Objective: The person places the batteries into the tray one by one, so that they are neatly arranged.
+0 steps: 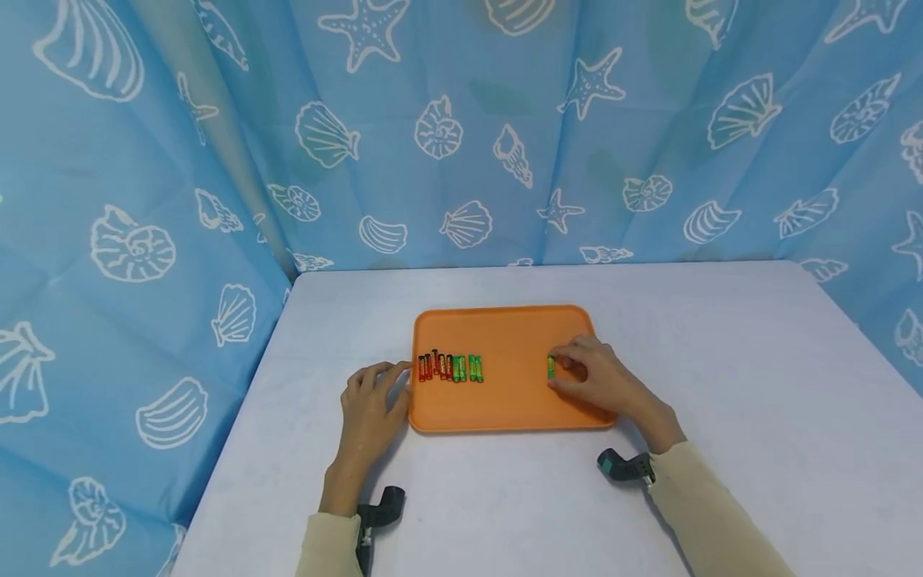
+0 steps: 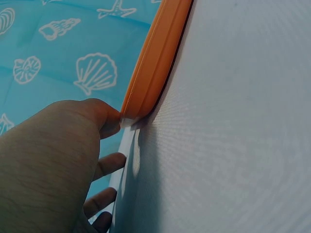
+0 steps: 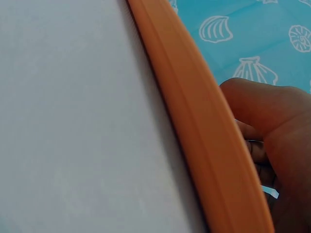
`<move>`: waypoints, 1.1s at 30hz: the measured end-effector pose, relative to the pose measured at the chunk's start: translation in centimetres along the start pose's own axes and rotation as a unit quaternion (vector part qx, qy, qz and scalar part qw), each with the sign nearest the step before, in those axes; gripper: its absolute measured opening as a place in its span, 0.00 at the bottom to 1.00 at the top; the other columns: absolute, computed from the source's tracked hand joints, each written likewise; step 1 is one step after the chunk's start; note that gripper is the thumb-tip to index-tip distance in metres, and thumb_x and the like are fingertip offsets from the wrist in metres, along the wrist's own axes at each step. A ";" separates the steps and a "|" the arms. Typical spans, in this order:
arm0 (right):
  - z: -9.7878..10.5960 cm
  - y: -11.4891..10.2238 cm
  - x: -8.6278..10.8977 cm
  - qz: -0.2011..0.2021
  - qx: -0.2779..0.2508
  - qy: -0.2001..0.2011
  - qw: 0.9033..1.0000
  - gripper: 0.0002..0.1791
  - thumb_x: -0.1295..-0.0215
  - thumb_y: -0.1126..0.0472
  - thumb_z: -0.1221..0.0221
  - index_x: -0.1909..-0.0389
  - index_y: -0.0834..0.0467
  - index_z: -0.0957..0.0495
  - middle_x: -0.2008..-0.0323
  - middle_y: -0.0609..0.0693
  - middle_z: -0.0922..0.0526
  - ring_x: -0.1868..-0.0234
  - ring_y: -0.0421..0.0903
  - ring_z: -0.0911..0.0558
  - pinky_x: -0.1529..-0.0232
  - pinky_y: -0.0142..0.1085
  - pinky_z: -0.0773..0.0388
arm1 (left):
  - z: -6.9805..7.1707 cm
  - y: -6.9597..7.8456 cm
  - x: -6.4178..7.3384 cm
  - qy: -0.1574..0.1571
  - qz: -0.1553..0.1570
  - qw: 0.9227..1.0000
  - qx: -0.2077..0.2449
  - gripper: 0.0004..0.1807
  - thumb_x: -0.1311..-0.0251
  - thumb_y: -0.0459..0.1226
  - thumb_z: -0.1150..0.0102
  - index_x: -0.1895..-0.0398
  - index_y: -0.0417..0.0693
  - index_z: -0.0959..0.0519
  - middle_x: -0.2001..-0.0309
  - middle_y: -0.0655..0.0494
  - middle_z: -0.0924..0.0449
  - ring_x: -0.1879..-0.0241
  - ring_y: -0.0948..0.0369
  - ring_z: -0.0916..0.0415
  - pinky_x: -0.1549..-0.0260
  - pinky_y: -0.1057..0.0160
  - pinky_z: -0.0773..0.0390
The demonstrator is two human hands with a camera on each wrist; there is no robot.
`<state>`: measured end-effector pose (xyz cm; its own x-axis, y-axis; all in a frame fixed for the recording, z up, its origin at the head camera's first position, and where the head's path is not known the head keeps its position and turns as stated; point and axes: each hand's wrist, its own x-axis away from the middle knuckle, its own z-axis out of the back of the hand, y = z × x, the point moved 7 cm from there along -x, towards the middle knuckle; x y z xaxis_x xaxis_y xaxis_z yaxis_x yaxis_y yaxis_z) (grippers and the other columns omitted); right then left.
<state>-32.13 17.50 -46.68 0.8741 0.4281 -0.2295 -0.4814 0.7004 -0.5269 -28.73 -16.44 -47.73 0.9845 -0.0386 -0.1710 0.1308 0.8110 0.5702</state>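
An orange tray (image 1: 515, 409) lies on the white table, with a row of small upright-lying batteries toward its left side. Several red batteries (image 1: 435, 365) form the left part of the row; several green batteries (image 1: 459, 369) lie to their right. On the tray's right half, my right hand (image 1: 594, 373) pinches a single green battery (image 1: 551, 368) between thumb and fingers. My left hand (image 1: 371, 409) rests at the tray's left edge, its fingers loosely bent and fingertips at the rim. In the right wrist view the tray wall (image 3: 199, 121) hides the battery and fingertips.
A white cloth-covered table (image 1: 505, 497) surrounds the tray. Blue curtains (image 1: 447, 120) with white shell and starfish prints hang behind it and along the left. A dark wrist camera (image 1: 385, 506) sits by the left sleeve, another camera (image 1: 622, 466) by the right.
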 end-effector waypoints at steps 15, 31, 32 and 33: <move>-0.7 -0.7 -0.6 0.009 0.008 -0.012 1.000 0.23 0.41 0.50 0.28 0.48 0.56 0.18 0.65 0.43 0.27 0.61 0.44 0.32 0.56 0.43 0.37 | 0.0 -0.1 0.1 0.001 0.004 1.000 -0.008 0.21 0.29 0.44 0.47 0.35 0.58 0.24 0.35 0.49 0.31 0.31 0.46 0.46 0.32 0.41 0.51; -1.3 -1.3 -1.0 0.007 0.002 -0.014 1.000 0.24 0.40 0.49 0.29 0.47 0.56 0.19 0.65 0.43 0.28 0.59 0.44 0.34 0.58 0.41 0.35 | 0.0 0.1 0.0 0.003 0.005 1.000 -0.011 0.21 0.29 0.44 0.46 0.35 0.59 0.24 0.35 0.50 0.30 0.31 0.46 0.46 0.32 0.41 0.51; -1.4 -1.3 -1.0 0.007 0.004 -0.013 1.000 0.24 0.40 0.49 0.29 0.47 0.56 0.19 0.65 0.43 0.28 0.59 0.44 0.33 0.58 0.40 0.34 | 0.0 0.0 0.0 0.003 0.005 1.000 -0.011 0.20 0.29 0.44 0.46 0.35 0.59 0.24 0.35 0.50 0.30 0.31 0.46 0.46 0.32 0.41 0.50; -1.4 -1.3 -1.0 0.006 0.004 -0.013 1.000 0.24 0.40 0.49 0.29 0.47 0.56 0.18 0.64 0.43 0.28 0.59 0.44 0.33 0.59 0.40 0.34 | 0.0 0.0 0.0 0.003 0.005 1.000 -0.011 0.20 0.29 0.44 0.47 0.35 0.59 0.24 0.35 0.50 0.30 0.31 0.46 0.46 0.32 0.41 0.50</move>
<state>-32.32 15.32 -46.90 0.8662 0.4513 -0.2148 -0.4927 0.6991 -0.5182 -28.70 -16.41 -47.72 0.9850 -0.0279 -0.1705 0.1193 0.8237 0.5544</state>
